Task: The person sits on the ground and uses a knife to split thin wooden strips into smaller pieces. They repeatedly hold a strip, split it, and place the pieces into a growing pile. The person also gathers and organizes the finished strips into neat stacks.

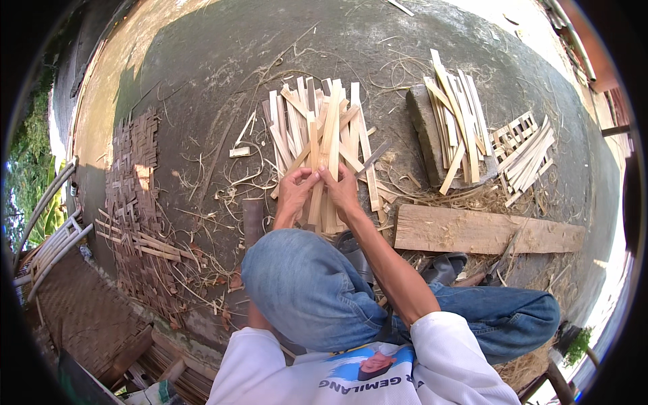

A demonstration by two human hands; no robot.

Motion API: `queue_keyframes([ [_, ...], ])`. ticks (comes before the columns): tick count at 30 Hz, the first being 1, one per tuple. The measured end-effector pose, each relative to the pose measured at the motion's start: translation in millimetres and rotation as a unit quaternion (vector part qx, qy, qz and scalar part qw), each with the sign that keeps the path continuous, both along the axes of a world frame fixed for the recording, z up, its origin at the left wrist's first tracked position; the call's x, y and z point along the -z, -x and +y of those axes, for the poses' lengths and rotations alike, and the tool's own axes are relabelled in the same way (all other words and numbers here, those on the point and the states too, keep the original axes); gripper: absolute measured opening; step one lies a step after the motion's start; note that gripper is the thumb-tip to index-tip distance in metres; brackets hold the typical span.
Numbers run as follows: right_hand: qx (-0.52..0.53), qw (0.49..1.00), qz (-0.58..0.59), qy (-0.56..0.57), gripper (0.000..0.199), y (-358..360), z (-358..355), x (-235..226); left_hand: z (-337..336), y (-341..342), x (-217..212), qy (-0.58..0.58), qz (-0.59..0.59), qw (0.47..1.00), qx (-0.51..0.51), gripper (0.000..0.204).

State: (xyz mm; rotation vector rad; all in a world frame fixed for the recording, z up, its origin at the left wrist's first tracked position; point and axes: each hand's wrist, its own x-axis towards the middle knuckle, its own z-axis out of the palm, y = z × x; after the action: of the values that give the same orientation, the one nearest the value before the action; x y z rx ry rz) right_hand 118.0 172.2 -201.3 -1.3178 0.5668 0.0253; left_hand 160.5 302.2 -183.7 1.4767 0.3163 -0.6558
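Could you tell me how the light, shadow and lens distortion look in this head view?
Head view: harsh sun bleaches the upper corners, while a broad shadow covers the ground under the bamboo strips; both hands are sharp; the fisheye bends the wooden plank and darkens the rim.

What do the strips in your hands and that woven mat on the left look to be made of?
The strips look like split bamboo or thin raw wood: pale, flat, unfinished, with curled shavings around. Left hand and right hand grip them. The woven mat seems to be the same kind of slats, browner and weathered, interlaced in a plain weave.
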Motion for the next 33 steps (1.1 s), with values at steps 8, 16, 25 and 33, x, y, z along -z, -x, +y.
queue_keyframes([
  [8, -0.010, 0.996, 0.056, -0.069, 0.040, 15.7, -27.7, -10.8, -4.3, -3.3, -4.9, 0.038, 0.032, 0.989, -0.138, 0.026],
  [16, -0.068, 0.994, 0.025, -0.080, 0.033, 33.3, -5.0, -16.6, -33.6, 0.7, -2.3, -0.081, -0.034, 0.988, -0.125, 0.037],
  [25, -0.026, 0.962, 0.076, -0.261, 0.038, 34.6, -41.3, -12.9, -6.1, -32.7, 44.0, -0.505, -0.375, 0.774, 0.076, 0.034],
  [33, 0.021, 0.973, 0.075, -0.218, 0.036, 41.0, -50.1, 6.0, -18.0, -34.1, 30.6, -0.407, -0.348, 0.839, 0.095, 0.021],
])
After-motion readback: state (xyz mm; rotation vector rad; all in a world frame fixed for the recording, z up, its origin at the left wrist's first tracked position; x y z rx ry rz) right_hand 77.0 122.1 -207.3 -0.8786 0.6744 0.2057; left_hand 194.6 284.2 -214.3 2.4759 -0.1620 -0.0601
